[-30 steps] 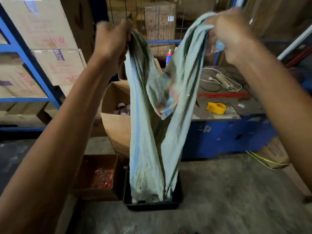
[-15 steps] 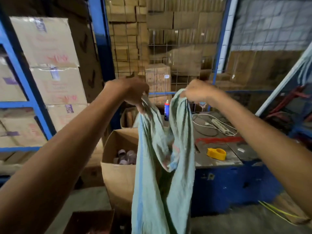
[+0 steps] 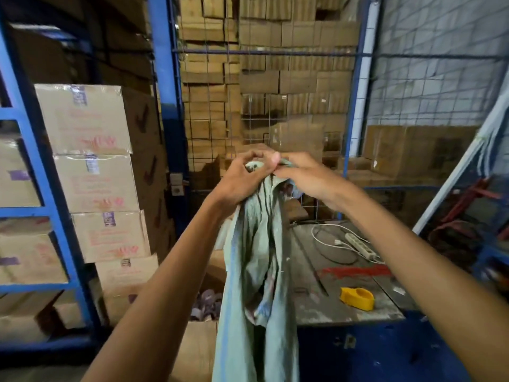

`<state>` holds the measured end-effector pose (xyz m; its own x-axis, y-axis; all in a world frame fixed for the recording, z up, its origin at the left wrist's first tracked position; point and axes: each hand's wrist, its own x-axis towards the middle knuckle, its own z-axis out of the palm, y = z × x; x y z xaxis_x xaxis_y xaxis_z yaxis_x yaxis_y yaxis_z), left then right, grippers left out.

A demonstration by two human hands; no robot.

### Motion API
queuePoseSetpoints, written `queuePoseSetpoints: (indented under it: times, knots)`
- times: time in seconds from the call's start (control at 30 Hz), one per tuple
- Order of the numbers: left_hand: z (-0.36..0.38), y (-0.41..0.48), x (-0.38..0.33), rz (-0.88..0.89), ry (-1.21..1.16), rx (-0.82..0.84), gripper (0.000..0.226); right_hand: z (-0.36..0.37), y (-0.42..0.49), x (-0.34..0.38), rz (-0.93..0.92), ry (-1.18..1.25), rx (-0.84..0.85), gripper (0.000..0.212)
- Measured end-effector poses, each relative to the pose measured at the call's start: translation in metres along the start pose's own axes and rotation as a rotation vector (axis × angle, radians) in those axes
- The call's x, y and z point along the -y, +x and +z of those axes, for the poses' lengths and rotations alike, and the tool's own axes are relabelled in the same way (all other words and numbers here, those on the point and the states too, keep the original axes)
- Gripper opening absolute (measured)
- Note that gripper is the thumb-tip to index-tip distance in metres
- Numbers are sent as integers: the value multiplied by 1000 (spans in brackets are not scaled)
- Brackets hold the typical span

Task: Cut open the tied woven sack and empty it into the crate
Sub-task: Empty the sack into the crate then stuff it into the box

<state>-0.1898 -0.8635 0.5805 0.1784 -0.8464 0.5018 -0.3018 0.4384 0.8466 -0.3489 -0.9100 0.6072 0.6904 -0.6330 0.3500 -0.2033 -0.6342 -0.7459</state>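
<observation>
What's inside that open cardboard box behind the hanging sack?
The open cardboard box holds small round purplish items, possibly rolls or caps, too dim to identify. The sack, gripped by the left hand and right hand, covers the box's right side.

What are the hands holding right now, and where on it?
Both the left hand and right hand grip the woven sack by its bunched upper end, hands touching; the rest hangs limp below.

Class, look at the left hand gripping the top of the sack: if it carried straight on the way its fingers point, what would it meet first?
The left hand points right, toward the right hand, which it would meet almost at once; both pinch the sack top, fingertips seemingly touching.
</observation>
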Motion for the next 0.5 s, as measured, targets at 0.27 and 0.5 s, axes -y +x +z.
queuePoseSetpoints:
  times: [0.27, 0.5]
  knots:
    - [23, -3, 17, 41, 68, -156, 72, 34, -33, -23, 78, 274, -116, 70]
    - [28, -1, -14, 18, -52, -246, 54, 101, -79, -89, 102, 254, -106, 101]
